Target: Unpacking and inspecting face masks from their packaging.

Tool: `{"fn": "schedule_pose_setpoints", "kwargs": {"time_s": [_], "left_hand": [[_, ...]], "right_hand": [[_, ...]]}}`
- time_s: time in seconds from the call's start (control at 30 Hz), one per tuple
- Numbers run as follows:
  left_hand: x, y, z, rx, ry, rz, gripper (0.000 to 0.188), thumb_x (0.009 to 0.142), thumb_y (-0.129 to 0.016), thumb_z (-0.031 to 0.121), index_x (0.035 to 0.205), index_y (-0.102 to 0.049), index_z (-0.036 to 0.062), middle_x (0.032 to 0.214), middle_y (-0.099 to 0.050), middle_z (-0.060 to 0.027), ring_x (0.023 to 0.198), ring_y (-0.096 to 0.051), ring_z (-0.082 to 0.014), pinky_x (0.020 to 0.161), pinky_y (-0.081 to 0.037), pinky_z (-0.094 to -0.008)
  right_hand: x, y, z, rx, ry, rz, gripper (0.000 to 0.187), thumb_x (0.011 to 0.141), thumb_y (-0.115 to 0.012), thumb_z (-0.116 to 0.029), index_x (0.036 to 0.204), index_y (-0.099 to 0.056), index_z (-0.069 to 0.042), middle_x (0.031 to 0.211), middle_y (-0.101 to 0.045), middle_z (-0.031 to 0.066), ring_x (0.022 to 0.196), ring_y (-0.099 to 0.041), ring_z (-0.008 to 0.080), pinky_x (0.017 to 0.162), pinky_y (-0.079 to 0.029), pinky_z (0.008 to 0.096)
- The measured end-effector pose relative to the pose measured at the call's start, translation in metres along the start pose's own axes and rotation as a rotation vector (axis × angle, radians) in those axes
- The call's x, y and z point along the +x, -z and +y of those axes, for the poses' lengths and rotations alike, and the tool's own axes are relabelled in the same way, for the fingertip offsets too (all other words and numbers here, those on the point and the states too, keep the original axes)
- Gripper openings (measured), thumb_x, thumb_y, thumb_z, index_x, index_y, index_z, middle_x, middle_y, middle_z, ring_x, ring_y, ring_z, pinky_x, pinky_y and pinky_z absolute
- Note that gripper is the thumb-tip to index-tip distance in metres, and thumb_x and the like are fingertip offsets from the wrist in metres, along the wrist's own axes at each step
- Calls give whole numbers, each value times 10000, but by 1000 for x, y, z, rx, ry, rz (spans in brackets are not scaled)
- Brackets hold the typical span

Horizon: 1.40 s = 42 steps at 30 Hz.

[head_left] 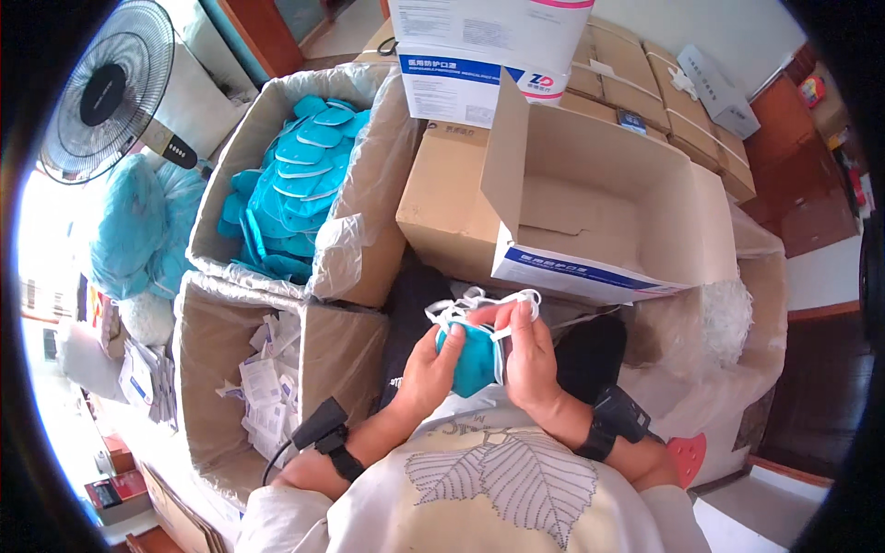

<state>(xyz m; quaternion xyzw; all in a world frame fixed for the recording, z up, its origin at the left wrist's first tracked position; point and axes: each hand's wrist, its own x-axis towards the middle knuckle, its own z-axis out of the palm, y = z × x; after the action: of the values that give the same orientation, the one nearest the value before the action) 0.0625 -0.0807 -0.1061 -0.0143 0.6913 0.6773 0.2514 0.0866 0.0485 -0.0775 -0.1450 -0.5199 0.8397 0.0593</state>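
Note:
A teal face mask (472,365) with white ear loops is held up in front of my shirt. My left hand (427,375) is closed on its left edge, the thumb lying over the teal front. My right hand (529,361) is at the mask's right side, with its fingers bent together around the white ear loops (472,302). The loops stand bunched above the mask between both hands. Whether the right fingertips also grip the mask's edge is hidden.
At the far left a lined carton (364,207) holds a heap of teal masks (300,184). Nearer is a lined carton (207,369) with white packets (267,392). Ahead, an open white carton (608,189) faces me beside stacked boxes (452,55). A fan (106,89) stands far left.

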Motion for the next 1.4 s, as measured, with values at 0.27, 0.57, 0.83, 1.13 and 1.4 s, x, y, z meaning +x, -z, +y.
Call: {"fn": "schedule_pose_setpoints", "kwargs": {"time_s": [0.27,0.57,0.83,1.13,1.4], "left_hand": [[9,53,-41,641,-40,-261,254,873,-442,223,930,-561,6,705,-591,-139,644,-562,-167,620,-452,-345],[-18,22,-45,581,-56,-442,313,882,-437,277,1060,-530,36,865,-599,-209,810,-607,-302,717,-451,-366],[-9,17,-36,524,-13,-491,308,883,-431,277,1067,-529,50,866,-596,-215,811,-588,-356,717,-455,-379],[22,58,-48,-163,167,108,342,899,-399,411,849,-525,97,717,-520,-12,621,-499,-108,542,-419,-265],[31,-5,41,-1043,562,-891,338,865,-405,380,751,-465,67,532,-413,-18,472,-394,-146,447,-311,-255]], "right_hand": [[-29,27,10,102,-478,-259,481,938,-243,-428,573,-338,-130,511,-311,-34,498,-297,93,601,-353,258],[-69,60,-22,-9,-625,-257,474,951,-212,-365,557,-299,-118,516,-279,-42,507,-263,101,773,-392,315],[-72,72,-27,8,-562,-239,480,945,-216,-400,563,-295,-120,516,-283,-37,512,-288,113,752,-400,332],[-50,105,-88,36,-230,134,446,938,-283,-391,592,-335,-115,515,-296,-14,475,-291,122,583,-364,294],[-11,45,-39,33,-354,-344,406,929,-357,-363,975,-552,-10,691,-469,-14,662,-439,61,659,-401,231]]}}
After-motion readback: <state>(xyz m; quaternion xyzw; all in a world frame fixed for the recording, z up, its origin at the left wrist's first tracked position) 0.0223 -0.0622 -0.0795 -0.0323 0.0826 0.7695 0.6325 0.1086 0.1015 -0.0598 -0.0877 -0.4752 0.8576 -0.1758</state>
